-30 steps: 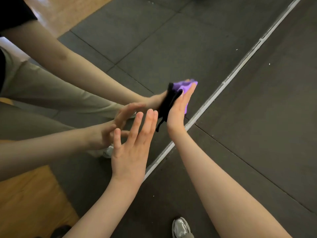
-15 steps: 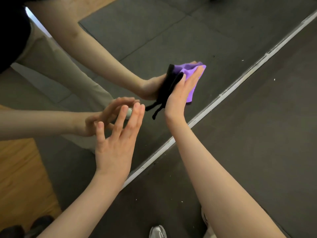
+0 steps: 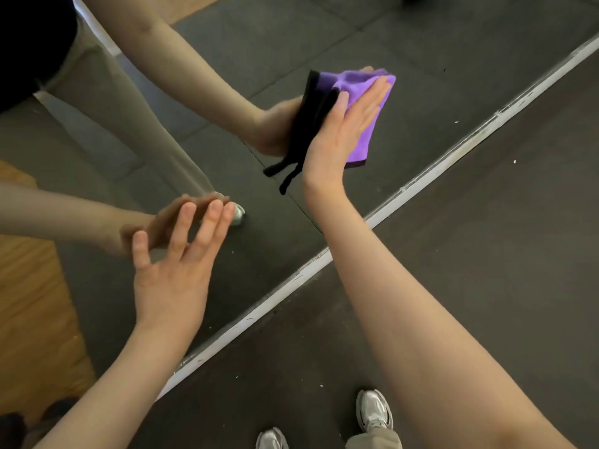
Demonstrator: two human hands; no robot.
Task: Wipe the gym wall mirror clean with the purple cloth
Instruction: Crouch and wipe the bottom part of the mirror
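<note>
The purple cloth [image 3: 366, 131] with a black edge and dangling black strings lies flat against the wall mirror [image 3: 405, 53]. My right hand [image 3: 343, 128] presses it onto the glass with straight fingers. My left hand [image 3: 178, 264] is lower left, fingers spread and straight, its fingertips at the glass and meeting their reflection. The mirror shows the reflected arms, beige trousers and a shoe.
The mirror's white bottom strip [image 3: 421, 176] runs diagonally from lower left to upper right. Dark rubber floor mats [image 3: 486, 254] lie below it, with my two grey shoes [image 3: 372, 413] at the bottom. Wooden floor shows reflected at the left.
My right hand has slid the cloth up and to the right along the glass. My left hand has dropped lower and to the left, staying spread at the mirror.
</note>
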